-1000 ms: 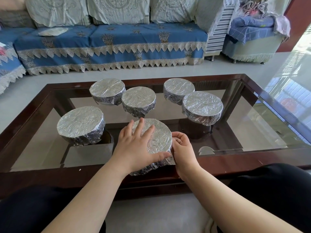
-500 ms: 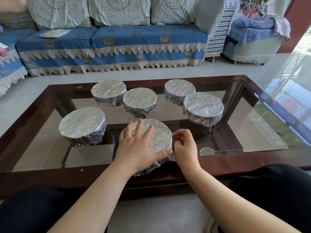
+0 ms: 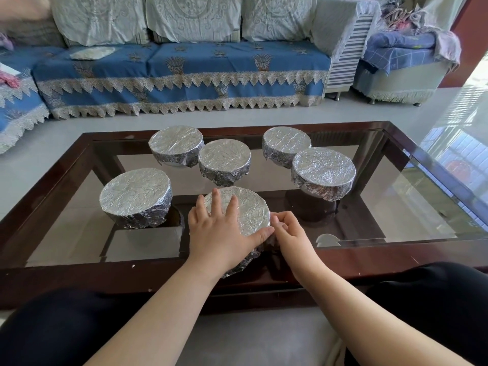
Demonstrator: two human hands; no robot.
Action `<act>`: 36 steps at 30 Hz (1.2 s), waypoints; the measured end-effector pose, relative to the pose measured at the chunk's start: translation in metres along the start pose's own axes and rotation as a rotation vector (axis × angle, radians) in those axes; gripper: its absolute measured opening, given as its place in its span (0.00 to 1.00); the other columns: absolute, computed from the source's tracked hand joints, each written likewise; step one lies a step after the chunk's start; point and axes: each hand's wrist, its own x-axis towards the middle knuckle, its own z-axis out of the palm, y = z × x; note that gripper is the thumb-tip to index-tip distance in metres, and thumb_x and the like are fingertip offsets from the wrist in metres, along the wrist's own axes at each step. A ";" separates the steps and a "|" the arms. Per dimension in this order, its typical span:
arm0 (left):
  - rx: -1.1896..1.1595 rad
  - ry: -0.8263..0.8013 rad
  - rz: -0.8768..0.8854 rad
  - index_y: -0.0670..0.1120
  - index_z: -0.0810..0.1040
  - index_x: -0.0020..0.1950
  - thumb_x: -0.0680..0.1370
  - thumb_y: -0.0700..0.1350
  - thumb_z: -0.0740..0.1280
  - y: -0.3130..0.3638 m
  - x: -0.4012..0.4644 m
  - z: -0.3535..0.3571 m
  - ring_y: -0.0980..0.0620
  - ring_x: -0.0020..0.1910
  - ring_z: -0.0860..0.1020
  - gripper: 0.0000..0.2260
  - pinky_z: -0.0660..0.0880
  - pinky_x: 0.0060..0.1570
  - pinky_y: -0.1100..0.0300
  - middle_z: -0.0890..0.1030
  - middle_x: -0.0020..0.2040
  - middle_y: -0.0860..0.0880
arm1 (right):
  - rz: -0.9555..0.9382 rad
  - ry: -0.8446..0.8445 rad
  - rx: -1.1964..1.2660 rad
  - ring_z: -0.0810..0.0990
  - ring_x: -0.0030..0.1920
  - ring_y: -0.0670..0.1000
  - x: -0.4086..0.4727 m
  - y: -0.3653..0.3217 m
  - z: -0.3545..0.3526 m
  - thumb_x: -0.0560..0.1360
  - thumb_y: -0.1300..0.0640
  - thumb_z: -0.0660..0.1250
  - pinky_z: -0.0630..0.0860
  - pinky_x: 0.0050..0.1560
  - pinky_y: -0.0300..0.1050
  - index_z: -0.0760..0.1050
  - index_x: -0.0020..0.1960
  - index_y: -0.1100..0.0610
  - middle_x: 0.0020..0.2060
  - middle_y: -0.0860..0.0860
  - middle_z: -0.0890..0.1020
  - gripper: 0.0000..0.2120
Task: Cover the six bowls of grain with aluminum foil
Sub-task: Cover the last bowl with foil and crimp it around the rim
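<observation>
Several foil-covered bowls stand on a glass coffee table. The nearest bowl sits at the table's front edge. My left hand lies flat on its foil top, fingers spread and thumb along the right rim. My right hand is at the bowl's right side, fingers curled and pinching the foil skirt under the rim. Other covered bowls stand at the left, back left, middle, back right and right. The grain is hidden under the foil.
The table has a dark wooden frame and a lower shelf seen through the glass. A blue sofa runs along the far side, an armchair at the back right. My dark-clothed knees are just below the table's front edge.
My right hand has shifted slightly up along the bowl's right rim, fingers curling tighter on the foil. My left hand stays flat on top. The other bowls have not moved.
</observation>
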 end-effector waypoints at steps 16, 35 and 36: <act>-0.006 -0.015 0.005 0.55 0.46 0.81 0.61 0.82 0.39 -0.004 0.002 0.000 0.38 0.79 0.41 0.53 0.44 0.75 0.40 0.42 0.82 0.45 | 0.133 -0.076 0.312 0.83 0.40 0.52 0.009 0.003 -0.004 0.80 0.63 0.63 0.80 0.47 0.46 0.74 0.60 0.67 0.45 0.61 0.84 0.11; 0.007 -0.002 -0.009 0.54 0.48 0.81 0.63 0.81 0.40 -0.002 0.001 -0.002 0.38 0.79 0.43 0.52 0.46 0.74 0.40 0.44 0.81 0.44 | 0.025 0.256 -0.023 0.79 0.39 0.48 0.020 0.011 0.018 0.77 0.56 0.67 0.78 0.52 0.54 0.78 0.46 0.56 0.40 0.51 0.83 0.04; 0.009 -0.002 -0.010 0.54 0.48 0.81 0.64 0.81 0.40 -0.002 0.001 -0.001 0.37 0.79 0.43 0.52 0.46 0.74 0.40 0.44 0.81 0.44 | 0.017 0.260 -0.035 0.79 0.40 0.48 0.020 0.010 0.019 0.77 0.57 0.67 0.78 0.52 0.54 0.78 0.46 0.56 0.40 0.51 0.83 0.03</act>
